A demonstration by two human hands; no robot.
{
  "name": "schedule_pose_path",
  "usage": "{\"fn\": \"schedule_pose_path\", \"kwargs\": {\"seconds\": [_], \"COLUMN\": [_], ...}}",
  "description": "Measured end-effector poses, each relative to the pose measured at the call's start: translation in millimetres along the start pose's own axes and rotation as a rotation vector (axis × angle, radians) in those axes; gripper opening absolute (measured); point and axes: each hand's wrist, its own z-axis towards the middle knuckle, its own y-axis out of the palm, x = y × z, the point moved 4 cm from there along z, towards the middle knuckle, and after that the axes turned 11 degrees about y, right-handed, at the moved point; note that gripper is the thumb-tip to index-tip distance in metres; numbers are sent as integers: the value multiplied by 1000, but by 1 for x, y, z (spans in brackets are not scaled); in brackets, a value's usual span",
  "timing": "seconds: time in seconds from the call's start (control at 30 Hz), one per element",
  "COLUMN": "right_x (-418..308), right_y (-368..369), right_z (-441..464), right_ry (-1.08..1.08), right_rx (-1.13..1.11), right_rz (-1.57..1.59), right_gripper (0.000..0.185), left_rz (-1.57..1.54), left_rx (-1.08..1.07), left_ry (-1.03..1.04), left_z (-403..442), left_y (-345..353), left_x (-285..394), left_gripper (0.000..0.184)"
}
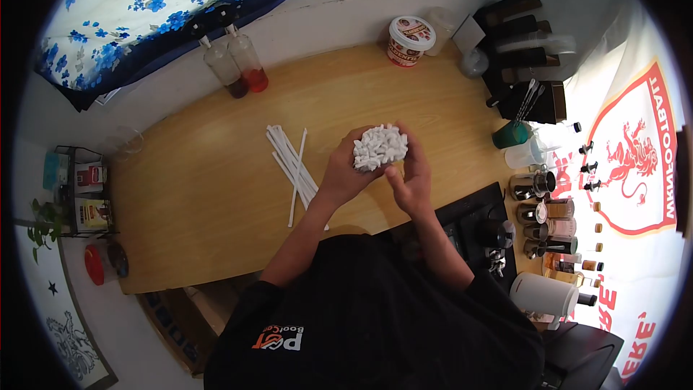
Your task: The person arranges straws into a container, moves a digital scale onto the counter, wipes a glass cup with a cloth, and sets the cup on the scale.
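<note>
Between my two hands, over the middle of the table, is a thick bundle of white paper-wrapped straws (380, 148), its crinkled ends facing up at me. My left hand (345, 175) curls around the bundle's left side. On the other side, my right hand (413, 182) is closed against it, thumb in front and fingers behind. The lower part of the bundle is hidden by the hands. To the left of my left hand, several loose wrapped straws (289, 162) lie on the wooden table (195, 173), one crossing over the others.
Two pump bottles (249, 65) with red liquid stand at the back left. A lidded tub (411, 42) sits at the back right. Metal cups (530, 186), a green cup (510, 134) and bottles line the right side. A black mat (469, 224) lies right of my body; a wire rack (86, 191) stands left.
</note>
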Motion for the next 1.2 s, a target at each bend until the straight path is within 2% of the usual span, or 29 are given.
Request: {"fn": "schedule_pose_path", "kwargs": {"seconds": [0.1,0.17,0.27,0.37,0.43,0.47,0.53,0.63,0.8,0.87,0.9,0.97,1.07,1.2], "right_x": [2,1,-9,-4,3,3,-9,-1,0,-2,-6,-10,-10,2], "right_y": [12,23,33,29,20,16,15,11,2,0,0,2,6,5], "right_z": [-10,-9,-7,-3,3,3,7,9,13,14,15,16,16,12], "right_ry": [67,86,-13,59,143,143,155,192,210,239,208,179,148,156], "right_rx": [-74,-97,-2,69,37,37,-29,-84,-161,-189,-189,-190,-208,-198], "right_rz": [26,34,15,60,-46,-45,-66,-12,-36,-2,-14,-21,0,10], "right_gripper": [86,88,91,85,73,73,63,58,60,60,62,64,70,81], "left_rz": [-41,-131,43,144,110,76,102,62,-11,159,162,228,328,425], "left_rx": [118,37,13,-72,-92,-113,-136,-163,-146,-239,-236,-223,-288,-272], "left_ry": [33,-75,7,-112,-132,-151,-127,-97,-131,-271,-277,-175,-154,-169], "left_z": [1,-3,-3,-5,-2,0,-2,-3,-1,-5,-7,-8,-18,-17], "left_y": [-2,-3,-7,-10,-11,-12,-16,-19,-25,-34,-36,-39,-44,-40], "left_x": [5,-1,-10,-15,-7,-4,-8,-8,14,11,11,15,-5,10], "left_gripper": [69,73,77,74,74,74,76,78,73,70,70,66,65,66]}}
